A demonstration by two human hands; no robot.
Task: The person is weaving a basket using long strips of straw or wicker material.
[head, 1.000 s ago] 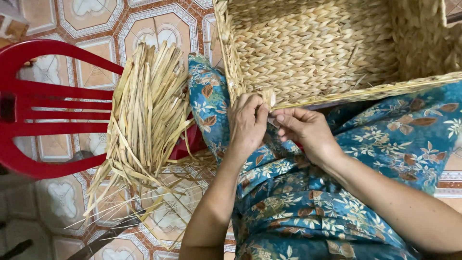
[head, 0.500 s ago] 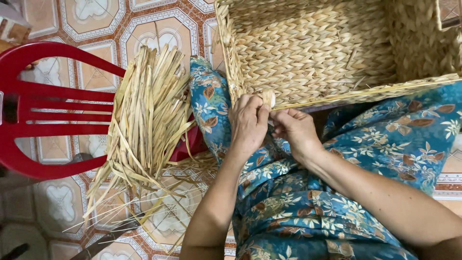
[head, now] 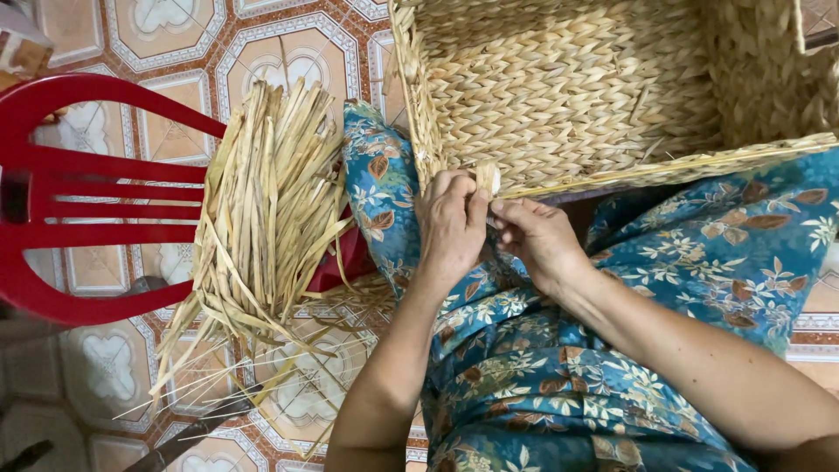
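A large woven straw basket [head: 594, 87] rests on my lap, its open side toward me. My left hand [head: 450, 229] is closed at the basket's near corner, pinching a short pale straw strand [head: 488, 177] that sticks up from the rim. My right hand [head: 540, 240] sits just beside it, fingers curled against the same strand under the rim. Both forearms cross my blue floral trousers [head: 559, 385].
A loose bundle of dried straw strips [head: 266, 227] lies over the seat of a red plastic chair [head: 79, 201] at the left. Patterned floor tiles [head: 175, 26] surround it. A dark blade-like tool [head: 197, 430] lies on the floor at the bottom left.
Both hands have stayed at the basket corner, shifting only slightly; my right hand has drawn a little closer to the left.
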